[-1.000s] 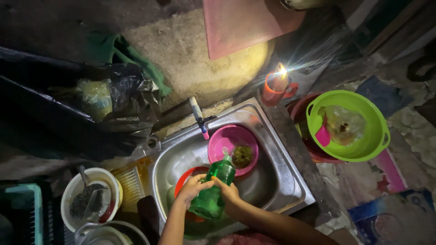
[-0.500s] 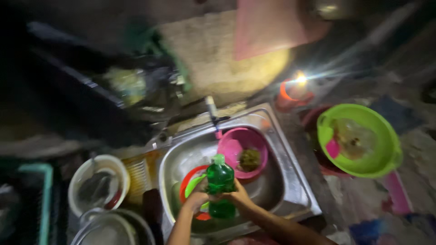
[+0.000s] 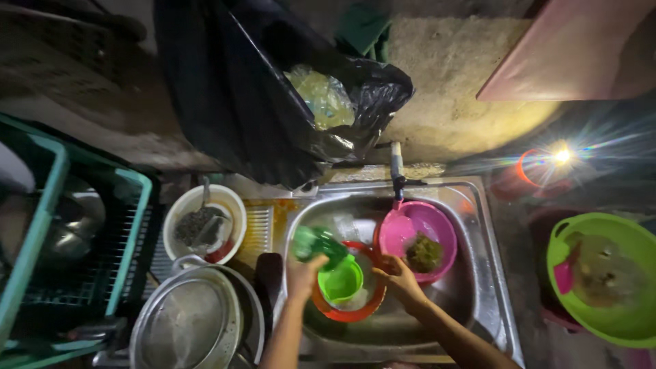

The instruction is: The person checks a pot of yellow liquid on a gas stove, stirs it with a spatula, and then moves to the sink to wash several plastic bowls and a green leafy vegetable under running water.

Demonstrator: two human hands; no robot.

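Over the steel sink [image 3: 478, 273], the left hand [image 3: 305, 272] is gripping a tilted green plastic bottle [image 3: 318, 244] above a small green cup [image 3: 341, 280]; the right hand [image 3: 396, 275] is clasping the pink plastic bowl [image 3: 418, 229] by its rim.

Left hand [image 3: 304, 273] tips green bottle [image 3: 316, 244] over green cup [image 3: 341, 281].

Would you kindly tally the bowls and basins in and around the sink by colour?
Green: 2, the small green cup-bowl in the sink and the big green basin at right.
Pink: 1, the pink bowl under the tap.
Red-orange: 1, the red bowl under the green one.
White: 1, the white bowl left of the sink.
Total: 5
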